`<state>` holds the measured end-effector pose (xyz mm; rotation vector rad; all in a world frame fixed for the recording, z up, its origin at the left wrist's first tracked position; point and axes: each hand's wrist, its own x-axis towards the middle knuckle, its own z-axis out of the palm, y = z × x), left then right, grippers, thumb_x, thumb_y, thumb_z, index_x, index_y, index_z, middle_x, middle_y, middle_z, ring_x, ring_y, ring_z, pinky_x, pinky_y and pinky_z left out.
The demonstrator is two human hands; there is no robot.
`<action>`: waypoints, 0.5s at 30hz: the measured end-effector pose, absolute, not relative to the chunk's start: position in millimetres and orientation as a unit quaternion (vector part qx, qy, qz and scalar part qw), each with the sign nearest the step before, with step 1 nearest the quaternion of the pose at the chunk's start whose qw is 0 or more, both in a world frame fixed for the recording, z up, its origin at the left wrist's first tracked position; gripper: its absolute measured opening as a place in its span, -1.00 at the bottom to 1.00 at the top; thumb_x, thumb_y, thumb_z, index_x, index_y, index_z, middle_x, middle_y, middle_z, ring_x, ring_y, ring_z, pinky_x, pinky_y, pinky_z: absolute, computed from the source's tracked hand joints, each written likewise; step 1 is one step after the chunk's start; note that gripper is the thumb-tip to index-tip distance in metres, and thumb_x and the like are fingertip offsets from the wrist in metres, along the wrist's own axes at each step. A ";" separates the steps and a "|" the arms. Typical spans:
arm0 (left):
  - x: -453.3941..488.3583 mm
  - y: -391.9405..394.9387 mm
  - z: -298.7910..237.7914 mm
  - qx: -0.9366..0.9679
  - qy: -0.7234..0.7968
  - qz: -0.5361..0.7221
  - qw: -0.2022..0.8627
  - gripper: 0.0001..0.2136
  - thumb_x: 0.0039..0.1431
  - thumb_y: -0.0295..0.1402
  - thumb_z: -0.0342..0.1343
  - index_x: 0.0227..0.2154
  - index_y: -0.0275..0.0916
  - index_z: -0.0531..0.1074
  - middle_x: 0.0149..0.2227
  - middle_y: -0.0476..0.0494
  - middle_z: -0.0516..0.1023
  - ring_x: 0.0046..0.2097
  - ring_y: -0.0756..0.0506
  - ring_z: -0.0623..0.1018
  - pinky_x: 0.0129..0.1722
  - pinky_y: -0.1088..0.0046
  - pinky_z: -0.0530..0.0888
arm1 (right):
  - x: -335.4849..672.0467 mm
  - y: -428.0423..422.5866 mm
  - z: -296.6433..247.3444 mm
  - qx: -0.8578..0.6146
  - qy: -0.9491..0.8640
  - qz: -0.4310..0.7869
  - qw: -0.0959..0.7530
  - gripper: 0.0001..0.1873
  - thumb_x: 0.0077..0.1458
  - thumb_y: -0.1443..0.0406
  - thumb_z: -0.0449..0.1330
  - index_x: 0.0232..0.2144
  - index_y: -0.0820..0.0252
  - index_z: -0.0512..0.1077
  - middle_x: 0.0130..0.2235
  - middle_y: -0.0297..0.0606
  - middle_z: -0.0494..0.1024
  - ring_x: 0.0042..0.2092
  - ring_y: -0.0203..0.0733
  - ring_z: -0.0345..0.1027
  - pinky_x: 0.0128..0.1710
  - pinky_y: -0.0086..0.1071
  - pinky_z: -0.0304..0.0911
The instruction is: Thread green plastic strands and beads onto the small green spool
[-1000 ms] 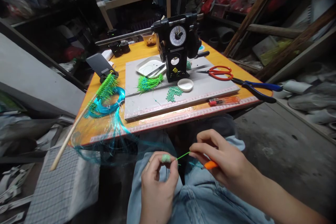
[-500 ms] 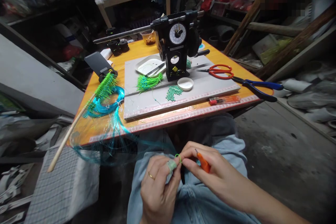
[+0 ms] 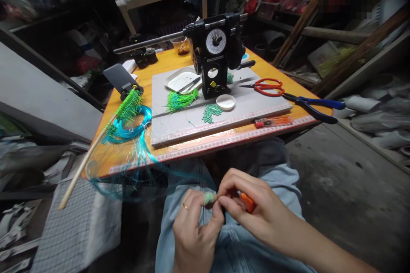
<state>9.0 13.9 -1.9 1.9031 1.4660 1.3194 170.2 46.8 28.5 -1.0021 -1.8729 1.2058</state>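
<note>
Over my lap, my left hand (image 3: pixel 197 226) is closed in a pinch, with pale green tape (image 3: pixel 209 198) wrapped round its index finger. Its fingertips meet those of my right hand (image 3: pixel 253 204), also pinched. The green line seen between them earlier is now hidden by the fingers. A small orange-handled tool (image 3: pixel 247 202) with a metal tip is tucked inside my right hand. On the table beyond lie green beads (image 3: pixel 211 113) beside a small white dish (image 3: pixel 226 102), and a bundle of bright green line pieces (image 3: pixel 182 100).
A black machine with a dial (image 3: pixel 216 42) stands on a grey board (image 3: pixel 250 113). To the right lie red-handled scissors (image 3: pixel 269 86), blue-handled pliers (image 3: pixel 315 104) and a cutter (image 3: pixel 273 122). At left, a coil of blue line (image 3: pixel 145 115) trails over the edge near a wooden stick (image 3: pixel 86 162).
A bright green loop stood between my fingertips; it no longer shows. My left thumb has shifted, and both hands' fingertips now press together. The things on the table have stayed put.
</note>
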 end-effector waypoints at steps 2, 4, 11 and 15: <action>9.5 12.9 -1.8 0.668 0.531 0.482 0.198 -0.84 0.09 -0.60 0.13 -0.38 -0.19 0.43 -0.47 0.00 0.44 -0.40 -0.04 0.45 -0.36 0.47 0.40 | 170.7 47.9 27.8 -0.376 -0.723 0.462 0.350 -0.91 0.25 0.35 0.08 -0.33 0.17 0.37 -0.31 -0.28 0.40 -0.30 -0.27 0.29 -0.34 -0.43 0.18; 10.9 11.7 -1.3 0.635 0.543 0.502 0.223 -0.85 0.09 -0.60 0.12 -0.40 -0.18 0.43 -0.48 0.01 0.43 -0.42 -0.03 0.44 -0.38 0.48 0.40 | 172.3 48.9 27.3 -0.381 -0.718 0.461 0.355 -0.93 0.24 0.33 0.10 -0.28 0.16 0.39 -0.30 -0.28 0.41 -0.30 -0.27 0.30 -0.35 -0.43 0.18; 18.6 8.4 1.6 0.524 0.540 0.573 0.323 -0.84 0.03 -0.59 0.16 -0.46 -0.17 0.50 -0.49 0.01 0.48 -0.42 -0.02 0.48 -0.39 0.53 0.43 | 175.9 48.5 29.5 -0.370 -0.740 0.462 0.320 -0.95 0.22 0.34 0.12 -0.26 0.15 0.39 -0.29 -0.28 0.40 -0.29 -0.26 0.31 -0.34 -0.42 0.21; 13.1 7.9 -1.2 0.497 0.552 0.549 0.383 -0.89 0.02 -0.53 0.24 -0.42 -0.18 0.57 -0.41 -0.04 0.57 -0.33 -0.03 0.54 -0.28 0.54 0.47 | 178.7 52.5 21.1 -0.385 -0.775 0.376 0.332 -0.86 0.18 0.46 0.07 -0.25 0.16 0.36 -0.28 -0.26 0.34 -0.30 -0.25 0.29 -0.34 -0.40 0.22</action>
